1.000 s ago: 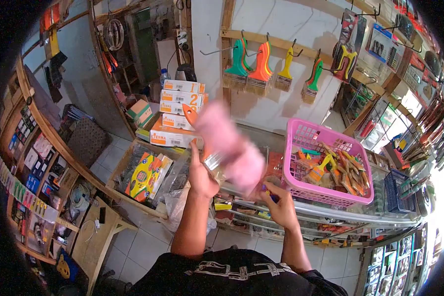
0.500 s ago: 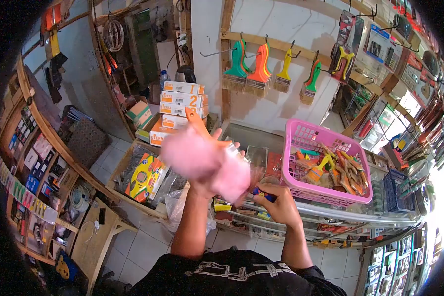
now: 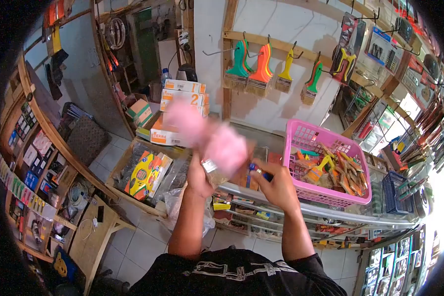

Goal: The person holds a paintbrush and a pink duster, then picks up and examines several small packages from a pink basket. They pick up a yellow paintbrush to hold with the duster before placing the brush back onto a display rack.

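My left hand [image 3: 201, 175] is raised over the front edge of the glass counter [image 3: 330, 213], fingers wrapped around the metal ferrule of a paintbrush [image 3: 209, 165] whose body is smeared into a pink blur by motion; I think the pink is a cloth or wrapper around the brush, but the blur is too heavy for me to be sure. The blurred pink mass [image 3: 212, 138] runs up and to the left from my grip, crossing in front of the stacked white-and-orange boxes [image 3: 182, 93]. My right hand [image 3: 277, 185] sits just beside the left, a little lower and to the right, closed around a small blue object [image 3: 254, 168] that pokes out between thumb and fingers; I cannot make out what that object is. Both hands are close together, near the left wall of the pink basket [image 3: 293, 143], which stands on the counter and holds a jumble of coloured brushes. On the wall above, more brushes with green, orange and yellow handles hang from hooks on a wooden rail [image 3: 281, 45]. To the left below the counter, a wooden crate [image 3: 128, 158] holds yellow packaged goods.
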Motion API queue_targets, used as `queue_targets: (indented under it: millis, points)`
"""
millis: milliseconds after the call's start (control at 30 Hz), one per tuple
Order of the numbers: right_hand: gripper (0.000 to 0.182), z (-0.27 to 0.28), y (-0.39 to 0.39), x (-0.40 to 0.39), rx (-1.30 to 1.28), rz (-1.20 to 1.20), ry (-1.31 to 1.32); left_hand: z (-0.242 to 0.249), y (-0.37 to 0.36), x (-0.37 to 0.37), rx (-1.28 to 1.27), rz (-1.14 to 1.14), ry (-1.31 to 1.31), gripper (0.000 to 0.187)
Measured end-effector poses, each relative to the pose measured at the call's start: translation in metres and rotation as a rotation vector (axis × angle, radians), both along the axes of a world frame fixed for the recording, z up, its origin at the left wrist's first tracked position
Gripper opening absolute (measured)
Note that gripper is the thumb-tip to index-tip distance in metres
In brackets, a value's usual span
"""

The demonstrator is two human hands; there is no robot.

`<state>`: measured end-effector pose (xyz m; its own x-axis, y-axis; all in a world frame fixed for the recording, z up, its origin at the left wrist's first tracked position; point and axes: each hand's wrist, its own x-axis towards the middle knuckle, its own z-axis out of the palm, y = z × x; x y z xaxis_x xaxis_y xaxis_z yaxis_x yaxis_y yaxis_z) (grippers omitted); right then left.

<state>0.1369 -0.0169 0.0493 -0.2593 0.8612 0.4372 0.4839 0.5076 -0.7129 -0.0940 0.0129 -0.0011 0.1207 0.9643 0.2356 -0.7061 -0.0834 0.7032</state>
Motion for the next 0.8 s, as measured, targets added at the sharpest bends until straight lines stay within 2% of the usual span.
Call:
queue_targets:
  millis: [33,67,100,167,200,267,300,367,400,500,533,633,667,733,767,800]
  points:
    - [0.036,0.001,0.000,-0.002,0.006,-0.005,-0.006,0.020,-0.011,0.006,-0.229,-0.079,-0.236,0.070]
    - [0.037,0.004,0.001,-0.003,0.012,-0.010,-0.012,0.020,-0.012,0.007,-0.272,-0.038,-0.196,0.074]
    - [0.037,0.006,0.001,-0.003,0.021,-0.016,-0.020,0.019,-0.011,0.008,-0.231,-0.015,-0.195,0.074]
    - [0.037,0.011,0.002,0.005,-0.170,0.023,0.011,0.013,-0.004,0.008,-0.145,0.029,-0.190,0.073]
    - [0.036,0.011,0.001,0.008,-0.270,0.042,0.027,0.003,0.002,0.001,-0.032,-0.140,-0.311,0.072]
    - [0.036,-0.004,-0.001,0.012,-0.111,-0.029,0.077,-0.022,0.014,-0.017,0.197,-0.475,-0.554,0.069]
    - [0.036,-0.013,0.000,0.015,-0.027,-0.061,0.097,-0.012,0.009,-0.013,0.094,-0.282,-0.481,0.067]
    - [0.036,-0.032,-0.002,0.030,-0.008,0.116,-0.029,0.016,-0.004,-0.005,-0.115,0.101,-0.331,0.064]
    - [0.036,-0.039,-0.002,0.034,0.001,0.206,-0.089,0.010,-0.003,-0.004,0.284,-0.156,-0.374,0.061]
    - [0.034,-0.058,-0.005,0.025,-0.084,0.006,0.085,-0.004,0.014,-0.016,0.008,0.066,-0.426,0.062]
    - [0.032,-0.052,-0.009,0.020,-0.144,-0.063,0.085,-0.001,0.012,-0.016,0.061,-0.059,-0.491,0.062]
    - [0.031,-0.061,-0.007,0.026,-0.043,0.086,0.042,-0.011,0.013,-0.015,0.018,-0.090,-0.580,0.061]
    - [0.031,-0.062,-0.006,0.026,-0.113,0.027,0.119,-0.013,0.012,-0.013,0.020,-0.133,-0.654,0.058]
    - [0.032,-0.059,-0.003,0.025,-0.253,-0.096,0.272,-0.008,0.009,-0.006,0.080,-0.150,-0.534,0.051]
    - [0.032,-0.062,-0.003,0.024,-0.218,-0.119,0.316,-0.005,0.008,-0.003,0.114,-0.161,-0.475,0.048]
    - [0.033,-0.061,-0.003,0.020,-0.180,-0.143,0.359,-0.001,0.006,0.000,0.029,-0.170,-0.539,0.042]
